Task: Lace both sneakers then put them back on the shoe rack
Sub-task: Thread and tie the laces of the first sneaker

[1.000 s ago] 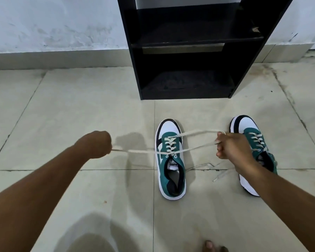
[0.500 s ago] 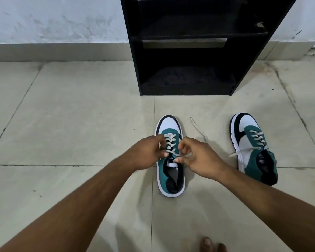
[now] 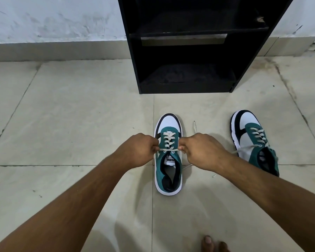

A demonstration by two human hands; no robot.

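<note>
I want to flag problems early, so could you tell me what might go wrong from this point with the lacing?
1. Both hands, left hand and right hand, pinch the lace near the top of the left sneaker; uneven pulling could leave its ends unequal.
2. The top eyelets look unthreaded and may get skipped.
3. The right sneaker has a loose lace end trailing toward the right arm, which could snag it.

Two green-and-white sneakers are stood on the floor tiles: the near sneaker [image 3: 168, 157], half laced, and the right sneaker [image 3: 253, 140], laces loose.
</note>
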